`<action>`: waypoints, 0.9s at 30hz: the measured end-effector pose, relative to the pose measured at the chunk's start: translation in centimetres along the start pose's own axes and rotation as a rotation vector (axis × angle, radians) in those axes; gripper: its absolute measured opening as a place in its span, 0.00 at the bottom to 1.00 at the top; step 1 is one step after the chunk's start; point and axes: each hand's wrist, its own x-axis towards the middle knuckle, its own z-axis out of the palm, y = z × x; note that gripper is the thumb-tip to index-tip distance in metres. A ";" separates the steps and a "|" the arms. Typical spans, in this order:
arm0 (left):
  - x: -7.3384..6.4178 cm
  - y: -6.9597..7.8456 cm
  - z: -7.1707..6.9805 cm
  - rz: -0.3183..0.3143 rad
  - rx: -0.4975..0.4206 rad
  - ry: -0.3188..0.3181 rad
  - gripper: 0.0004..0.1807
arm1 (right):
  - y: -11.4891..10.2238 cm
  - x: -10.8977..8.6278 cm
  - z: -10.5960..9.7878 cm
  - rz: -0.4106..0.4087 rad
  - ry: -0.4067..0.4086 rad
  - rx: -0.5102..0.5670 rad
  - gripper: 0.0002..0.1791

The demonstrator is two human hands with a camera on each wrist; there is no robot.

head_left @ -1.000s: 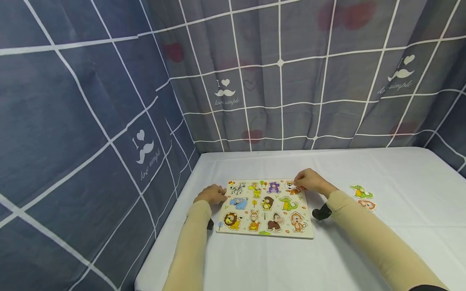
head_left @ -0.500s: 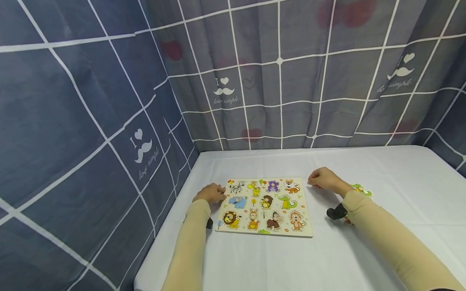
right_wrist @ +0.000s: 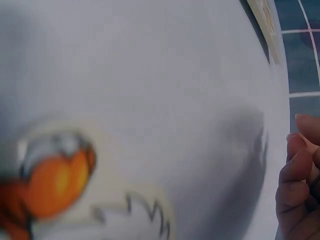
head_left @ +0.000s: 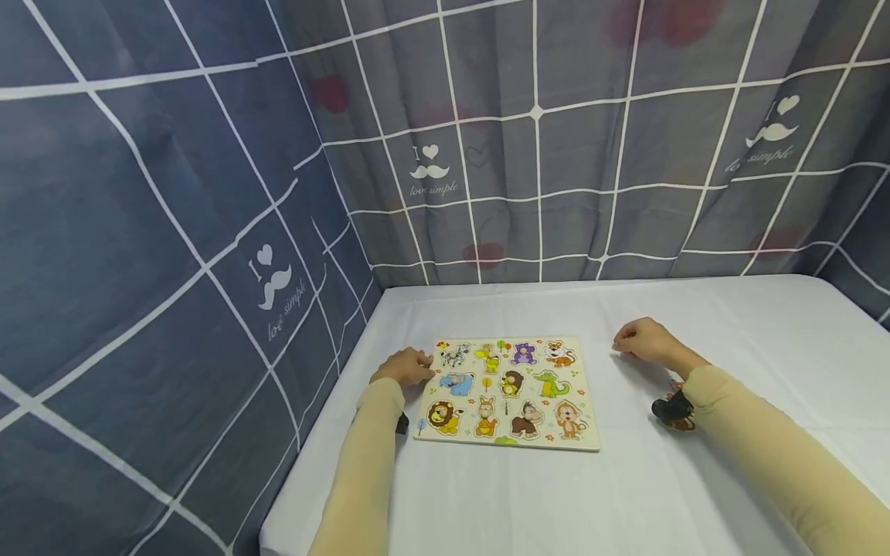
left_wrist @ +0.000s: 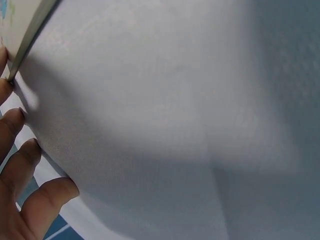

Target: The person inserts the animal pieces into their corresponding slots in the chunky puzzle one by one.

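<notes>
A wooden animal puzzle board (head_left: 487, 386) lies flat on the white table. My left hand (head_left: 405, 367) holds its left edge; in the left wrist view, two fingertips (left_wrist: 4, 89) meet the board's edge while the other fingers (left_wrist: 22, 165) are spread over the cloth. Right of the board, my right hand (head_left: 650, 341) hovers just above the table, thumb and fingers (right_wrist: 295, 175) curled together. Whether something small is between them is hidden. An orange and white cut-out puzzle piece (right_wrist: 60, 180) shows blurred below the right wrist camera.
White cloth covers the table (head_left: 487, 494). Dark grid-patterned curtains (head_left: 570, 154) close off the back and sides. A black wrist camera (head_left: 673, 411) under the right arm partly covers an orange piece on the table.
My right hand has moved right, away from the tiger picture at the board's upper right corner. Its arm now covers the loose crocodile piece. The left hand stays at the board's edge.
</notes>
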 end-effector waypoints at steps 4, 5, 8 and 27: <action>0.2 0.0 -0.1 -0.013 -0.007 -0.001 0.28 | 0.5 -0.2 -0.7 0.009 -0.002 0.008 0.14; 0.3 0.0 -0.1 -0.015 -0.010 -0.002 0.28 | 0.6 -0.3 -0.8 0.010 -0.005 0.008 0.15; 0.4 0.0 0.0 -0.016 -0.020 -0.001 0.28 | 1.0 -0.6 -1.3 0.011 -0.004 0.000 0.15; 0.4 0.0 0.3 0.005 0.003 0.002 0.28 | 4.2 -3.0 -3.7 0.072 0.037 -0.047 0.16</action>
